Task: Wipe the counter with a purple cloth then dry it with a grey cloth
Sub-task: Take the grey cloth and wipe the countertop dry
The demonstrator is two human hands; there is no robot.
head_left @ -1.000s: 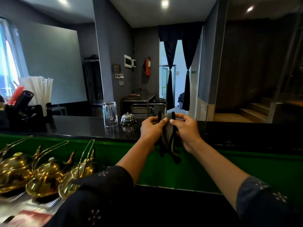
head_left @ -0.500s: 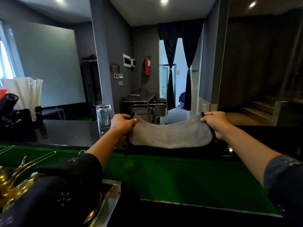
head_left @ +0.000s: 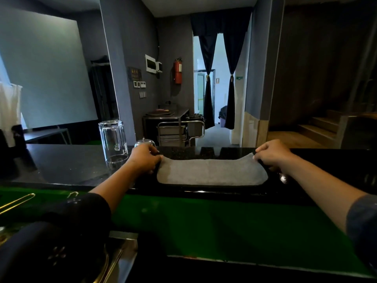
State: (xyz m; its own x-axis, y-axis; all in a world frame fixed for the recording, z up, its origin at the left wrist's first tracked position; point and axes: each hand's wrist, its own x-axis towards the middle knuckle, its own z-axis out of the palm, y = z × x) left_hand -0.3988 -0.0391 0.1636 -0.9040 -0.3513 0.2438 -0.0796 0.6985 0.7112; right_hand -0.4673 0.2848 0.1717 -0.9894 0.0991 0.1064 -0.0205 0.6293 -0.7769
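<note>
1. Black polished stone makes up the long counter in front of me, with a green panel below its near edge.
2. Grey, soft and rectangular, the cloth lies spread flat on the counter top near the front edge, stretched between my two hands.
3. My left hand pinches the cloth's left far corner, fingers curled tightly around the fabric, knuckles up.
4. My right hand grips the right far corner the same way, fingers closed on the cloth's dark edging.
5. A clear drinking glass stands upside down on the counter, just left of my left hand.
6. A small shiny metal dome bell sits right behind my left hand, partly hidden by my knuckles.
</note>
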